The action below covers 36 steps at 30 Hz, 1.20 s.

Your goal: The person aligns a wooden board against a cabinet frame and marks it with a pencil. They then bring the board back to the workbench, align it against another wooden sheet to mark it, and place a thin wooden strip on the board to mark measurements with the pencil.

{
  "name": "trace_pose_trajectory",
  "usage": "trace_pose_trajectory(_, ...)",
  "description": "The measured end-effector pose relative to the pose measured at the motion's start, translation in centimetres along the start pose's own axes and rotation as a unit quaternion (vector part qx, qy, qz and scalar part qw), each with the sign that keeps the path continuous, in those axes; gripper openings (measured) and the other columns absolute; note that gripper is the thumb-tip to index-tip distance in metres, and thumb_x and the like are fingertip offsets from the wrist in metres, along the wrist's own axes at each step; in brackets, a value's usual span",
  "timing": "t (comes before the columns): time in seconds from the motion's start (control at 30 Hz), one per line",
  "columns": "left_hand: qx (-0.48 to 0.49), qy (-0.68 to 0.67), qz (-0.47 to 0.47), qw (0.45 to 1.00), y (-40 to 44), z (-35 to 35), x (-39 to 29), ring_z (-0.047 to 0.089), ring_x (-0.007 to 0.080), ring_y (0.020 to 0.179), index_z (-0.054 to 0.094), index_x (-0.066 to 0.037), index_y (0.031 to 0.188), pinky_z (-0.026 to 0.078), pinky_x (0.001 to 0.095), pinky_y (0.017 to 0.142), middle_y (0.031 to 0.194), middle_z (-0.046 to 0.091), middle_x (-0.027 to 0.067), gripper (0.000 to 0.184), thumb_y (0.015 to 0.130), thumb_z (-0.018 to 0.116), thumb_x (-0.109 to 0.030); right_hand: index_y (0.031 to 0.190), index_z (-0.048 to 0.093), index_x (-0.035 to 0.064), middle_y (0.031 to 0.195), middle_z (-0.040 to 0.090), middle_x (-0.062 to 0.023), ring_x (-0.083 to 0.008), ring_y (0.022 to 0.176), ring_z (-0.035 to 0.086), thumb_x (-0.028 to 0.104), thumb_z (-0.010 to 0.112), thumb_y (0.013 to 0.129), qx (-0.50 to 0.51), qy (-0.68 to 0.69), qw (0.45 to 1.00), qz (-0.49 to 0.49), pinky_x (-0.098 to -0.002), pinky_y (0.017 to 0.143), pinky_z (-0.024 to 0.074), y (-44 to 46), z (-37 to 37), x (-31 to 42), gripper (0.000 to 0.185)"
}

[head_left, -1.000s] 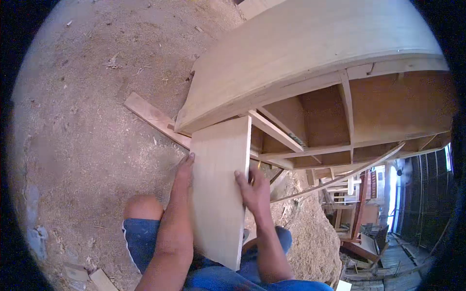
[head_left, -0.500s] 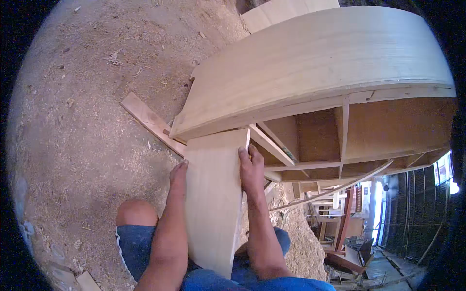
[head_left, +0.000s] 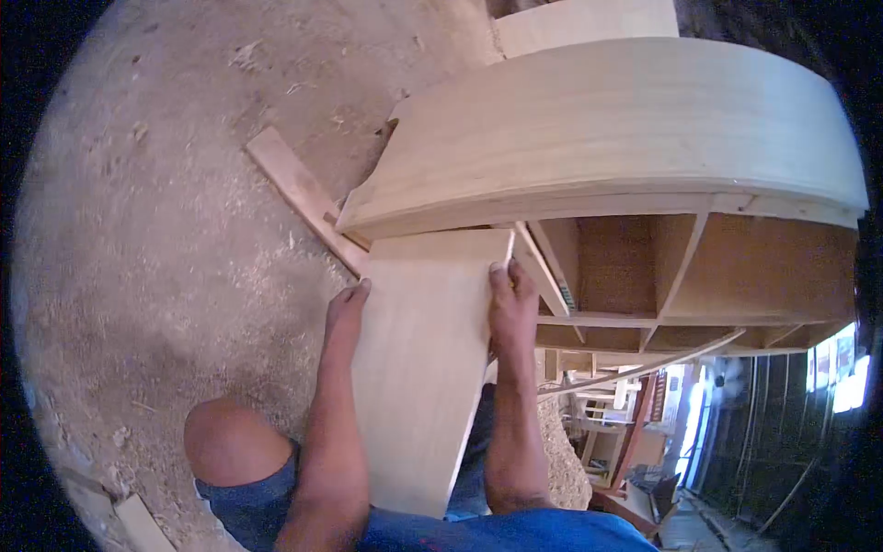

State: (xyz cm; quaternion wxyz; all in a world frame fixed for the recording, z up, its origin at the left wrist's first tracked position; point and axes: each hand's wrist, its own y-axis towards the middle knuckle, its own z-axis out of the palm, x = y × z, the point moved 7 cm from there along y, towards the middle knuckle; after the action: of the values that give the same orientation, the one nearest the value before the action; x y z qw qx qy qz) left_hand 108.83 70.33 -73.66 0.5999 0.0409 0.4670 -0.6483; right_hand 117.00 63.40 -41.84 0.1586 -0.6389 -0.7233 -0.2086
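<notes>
A pale, flat wooden board point(head_left: 425, 359) stretches from my lap to the lower edge of a curved wooden furniture piece point(head_left: 607, 129). My left hand point(head_left: 348, 311) grips the board's left edge near its far end. On the opposite edge, my right hand point(head_left: 513, 302) is closed, thumb on top and the other fingers partly hidden. The board's far end lies right by the piece's curved front; I cannot tell whether they touch. To the right of that end, a thin wooden rail point(head_left: 543, 267) runs along the open frame.
A reddish wooden plank point(head_left: 299, 193) lies left of the furniture piece on the shaving-strewn dirt floor point(head_left: 175, 239). Open compartments point(head_left: 616, 267) face right. A thin curved strip point(head_left: 644, 363) sticks out below them. Wooden frames point(head_left: 616, 423) stand farther off.
The view has shifted, and the furniture piece appears lower and farther right. The board's far end looks wider and slightly higher in view. Both hands still hold its edges.
</notes>
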Motion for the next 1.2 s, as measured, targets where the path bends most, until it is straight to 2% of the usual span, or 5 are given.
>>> trace_pose_trajectory(0.23, -0.035, 0.01, -0.019, 0.999, -0.3, -0.2, 0.2, 0.065, 0.02, 0.094, 0.074, 0.002, 0.11, 0.05, 0.0357, 0.091, 0.1, 0.075, 0.0122, 0.052, 0.1, 0.065, -0.048, 0.103, 0.065, -0.0059, 0.088, 0.064, -0.0067, -0.0123, 0.081, 0.057, 0.022, 0.059, 0.104, -0.005, 0.007, 1.0, 0.011, -0.0313, 0.073, 0.0477, 0.6, 0.1, -2.4, 0.029)
trace_pose_trajectory(0.53, -0.037, 0.015, -0.036, 0.999, 0.2, -0.2, 1.1, 0.066, 0.0248, 0.102, 0.073, 0.002, 0.116, 0.049, 0.0377, 0.096, 0.11, 0.074, 0.016, 0.052, 0.099, 0.065, -0.047, 0.114, 0.066, -0.0079, 0.099, 0.068, -0.0091, -0.0144, 0.091, 0.06, 0.025, 0.061, 0.103, 0.015, -0.01, 0.999, 0.028, -0.0313, 0.082, 0.0481, 0.4, -0.1, -1.5, 0.035)
trace_pose_trajectory(0.7, 0.008, -0.064, -0.03, 0.997, 0.2, -0.1, 0.9, 0.067, 0.0257, 0.106, 0.071, 0.005, 0.121, 0.05, 0.0385, 0.096, 0.115, 0.074, 0.0169, 0.056, 0.099, 0.066, -0.045, 0.142, 0.053, -0.011, 0.137, 0.062, -0.0244, -0.0296, 0.129, 0.056, 0.033, 0.063, 0.103, 0.019, 0.012, 0.995, 0.096, -0.0394, 0.111, 0.042, -0.3, 0.2, -0.7, 0.06)
trace_pose_trajectory(1.03, 0.02, 0.027, -0.139, 0.99, -0.3, -0.7, -1.2, 0.07, 0.0328, 0.11, 0.072, 0.01, 0.116, 0.052, 0.0415, 0.098, 0.116, 0.073, 0.0261, 0.079, 0.084, 0.077, -0.062, 0.12, 0.067, -0.0066, 0.104, 0.071, -0.0107, -0.0169, 0.098, 0.062, 0.026, 0.06, 0.104, -0.014, -0.048, 0.999, -0.012, -0.0316, 0.089, 0.0486, 0.7, 0.2, -1.6, 0.037)
trace_pose_trajectory(1.2, 0.002, -0.013, -0.163, 0.986, 0.2, -0.5, 0.1, 0.071, 0.0306, 0.104, 0.073, 0.01, 0.115, 0.054, 0.0408, 0.094, 0.114, 0.074, 0.0234, 0.077, 0.08, 0.082, -0.058, 0.119, 0.066, -0.0064, 0.103, 0.07, -0.0099, -0.015, 0.093, 0.062, 0.022, 0.059, 0.104, 0.02, -0.047, 0.998, 0.036, -0.0303, 0.084, 0.05, 0.8, -0.1, -3.0, 0.033)
